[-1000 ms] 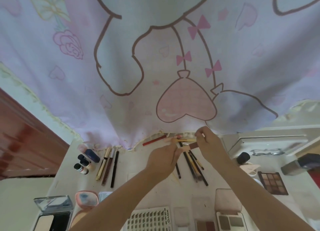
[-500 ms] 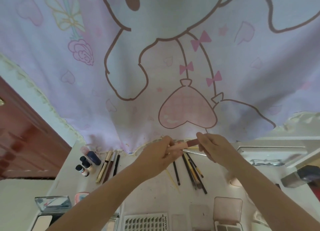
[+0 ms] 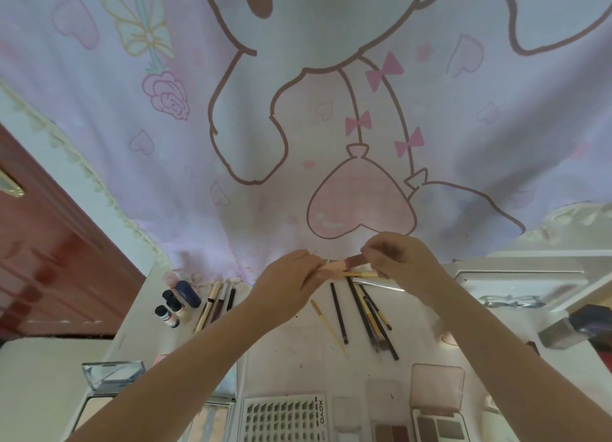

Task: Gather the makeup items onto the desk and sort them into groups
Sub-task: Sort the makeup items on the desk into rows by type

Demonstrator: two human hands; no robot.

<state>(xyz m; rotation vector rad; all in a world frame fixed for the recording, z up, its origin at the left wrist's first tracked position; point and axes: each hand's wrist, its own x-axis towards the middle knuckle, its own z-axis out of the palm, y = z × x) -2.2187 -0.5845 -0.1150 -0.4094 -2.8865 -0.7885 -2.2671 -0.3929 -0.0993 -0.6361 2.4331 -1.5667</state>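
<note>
Currently, both hands meet above the far edge of the desk, just below the hanging curtain. The left hand curls its fingers around the pale pink end of a small tube; the right hand pinches the darker mauve end, with a thin yellow stick also caught under its fingers. Holding the tube at opposite ends suggests a cap being pulled off or pressed on, probably to identify the item before grouping; which of the two cannot be told.

Sorted groups already lie on the desk:
- Small bottles at the left rear, touching one another.
- Long slim tubes just beside them, laid parallel.
- Dark pencils fanned below the hands, apart from one pale stick.
- Flat palettes and a lash tray along the near edge.

Parallel placement keeps each kind readable at a glance.
</note>
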